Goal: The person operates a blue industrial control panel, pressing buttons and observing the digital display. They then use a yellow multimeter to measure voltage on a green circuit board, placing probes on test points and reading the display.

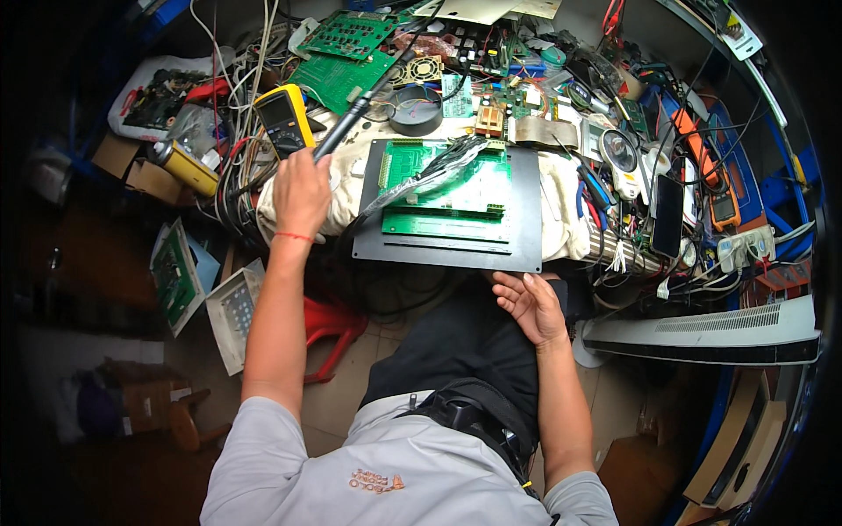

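We see the left hand point(301, 195) closed in a fist around the grip of a long black tool point(364, 103), whose shaft runs up toward one o'clock over the cluttered bench. The right hand point(531, 305) lies loosely open, holding nothing, fingertips just under the near edge of the black plate point(368, 230). A green circuit board point(452, 188) lies on that plate, at four o'clock from the fist.
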A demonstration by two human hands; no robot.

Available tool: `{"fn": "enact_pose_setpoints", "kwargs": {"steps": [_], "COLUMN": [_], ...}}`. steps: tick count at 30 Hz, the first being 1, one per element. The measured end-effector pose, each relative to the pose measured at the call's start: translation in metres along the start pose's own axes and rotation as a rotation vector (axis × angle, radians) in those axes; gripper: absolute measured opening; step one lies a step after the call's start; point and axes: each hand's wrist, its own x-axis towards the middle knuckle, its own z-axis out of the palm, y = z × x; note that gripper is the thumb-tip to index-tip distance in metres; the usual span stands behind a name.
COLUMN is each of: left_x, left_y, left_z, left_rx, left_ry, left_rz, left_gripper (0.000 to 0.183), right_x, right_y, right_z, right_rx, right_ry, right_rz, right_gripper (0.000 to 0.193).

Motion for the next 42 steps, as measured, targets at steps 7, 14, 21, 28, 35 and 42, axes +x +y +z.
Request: {"fn": "enact_pose_setpoints", "kwargs": {"steps": [7,14,21,28,35,42], "left_x": [0.019,0.005,0.015,-0.004,0.006,0.022], "left_y": [0.043,0.04,-0.056,-0.052,-0.014,0.005], "left_z": [0.036,0.041,0.035,0.033,0.02,0.032], "left_rx": [0.136,0.061,-0.582,-0.296,-0.139,-0.233], "left_ry": [-0.001,-0.016,0.323,-0.052,-0.062,0.059], "left_rz": [-0.005,0.039,-0.551,-0.28,-0.325,-0.196], "left_gripper": [0.026,0.022,0.024,0.068,0.054,0.05], "right_x": [0.0,-0.005,-0.002,0.0,-0.003,-0.003], "right_y": [0.004,0.004,0.006,0.007,0.007,0.009], "right_z": [-0.006,-0.008,-0.007,-0.003,-0.003,-0.003], "right_rx": [-0.007,0.047,0.042,0.021,0.007,-0.039], "right_ry": [0.008,-0.01,0.0,0.01,0.016,0.018], "right_rz": [-0.04,-0.052,-0.043,-0.048,-0.049,-0.048], "right_gripper": [0.035,0.036,0.033,0.03,0.015,0.037]}}
